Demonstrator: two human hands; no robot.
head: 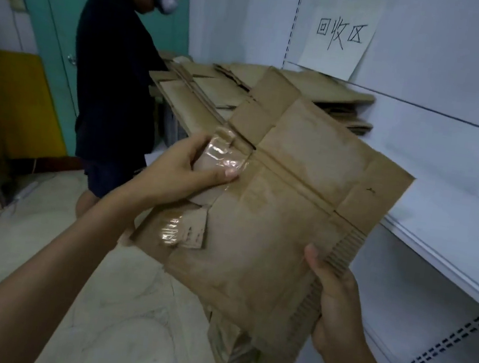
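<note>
A flattened brown cardboard box (282, 217) fills the middle of the view, held up in the air in front of a white shelf. My left hand (185, 168) grips its left flap, thumb on top beside a crumpled strip of clear tape (223, 156). My right hand (335, 303) grips the corrugated right edge, thumb on the upper face and fingers hidden underneath. A second patch of tape (172, 230) sticks to a torn flap lower left.
A pile of flattened cardboard (329, 91) lies on the white shelf (455, 222) behind, under a paper sign (339, 36) on the back panel. Another person (114, 79) in dark clothes with a headset stands at the left by the shelf. Pale tiled floor (24, 259) lies below.
</note>
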